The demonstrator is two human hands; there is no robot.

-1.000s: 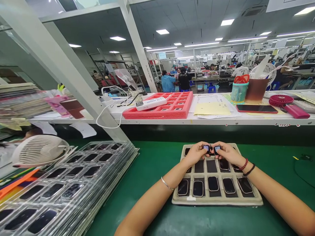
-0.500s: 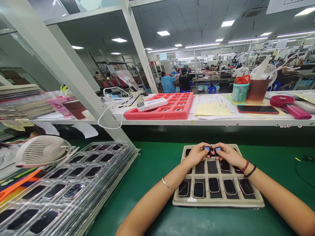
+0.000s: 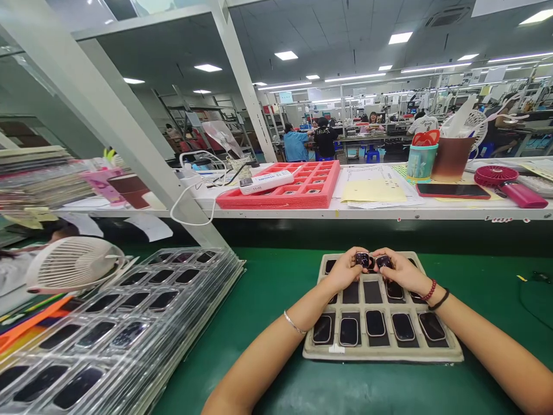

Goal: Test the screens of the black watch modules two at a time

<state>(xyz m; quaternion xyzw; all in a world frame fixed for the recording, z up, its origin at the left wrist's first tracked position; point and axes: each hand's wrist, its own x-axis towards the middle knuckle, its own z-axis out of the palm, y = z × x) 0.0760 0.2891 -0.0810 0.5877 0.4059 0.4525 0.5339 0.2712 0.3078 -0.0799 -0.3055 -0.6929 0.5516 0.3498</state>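
Observation:
My left hand (image 3: 347, 270) is closed on a small smartwatch (image 3: 362, 260) without a strap, its screen lit with a dial. A second strapless smartwatch (image 3: 383, 263), also showing a dial, is gripped in my right hand (image 3: 401, 271). Both are held side by side above the back row of a beige compartment tray (image 3: 383, 355). Dark-screened watches lie in the tray's front row, among them one watch (image 3: 375, 324) in the middle. Two pockets of the middle row show only dark lining. My hands and forearms hide parts of the back rows.
Stacked clear plastic trays (image 3: 142, 323) with watches stand at left, beside a white fan (image 3: 73, 264). On the shelf ahead are a red foam tray (image 3: 276, 200) with a white box (image 3: 266, 182), papers, a phone (image 3: 453, 191) and a pink handheld fan (image 3: 496, 176). People sit farther back.
Both watch screens went from a bright, code-like pattern to dark dials. My hands stay in nearly the same place, still holding the watches.

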